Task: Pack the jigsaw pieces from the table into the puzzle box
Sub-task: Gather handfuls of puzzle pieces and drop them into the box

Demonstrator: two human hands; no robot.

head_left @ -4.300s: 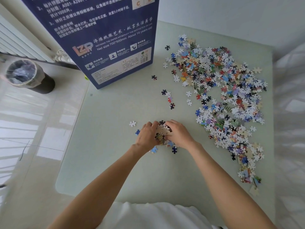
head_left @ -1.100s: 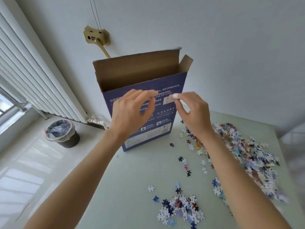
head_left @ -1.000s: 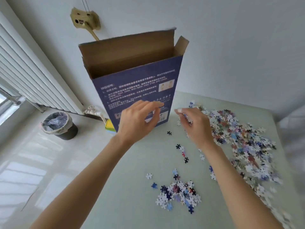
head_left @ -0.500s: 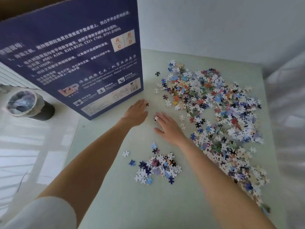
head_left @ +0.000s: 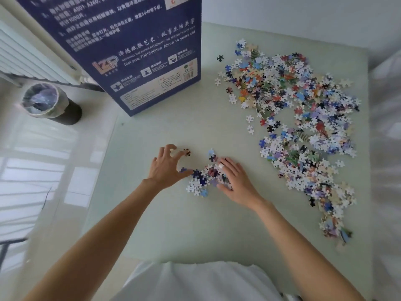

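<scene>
Pale green table carrying an upright blue puzzle box far left, a big jigsaw heap sprawling right, a small cluster lying near centre — one dark piece sitting apart.

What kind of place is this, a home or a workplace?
Probably a room in a home. A pale green table stands by a white wall, with a radiator and a lined waste bin on the glossy tiled floor beside it, and a puzzle box with loose jigsaw pieces.

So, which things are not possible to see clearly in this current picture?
- Puzzle box, head view: its top and opening are cut off by the upper edge, so its contents are hidden.
- Small pile: partly covered by the right hand.
- Big pile: single pieces too small and blurred.
- Small print on the box: unreadable.
</scene>
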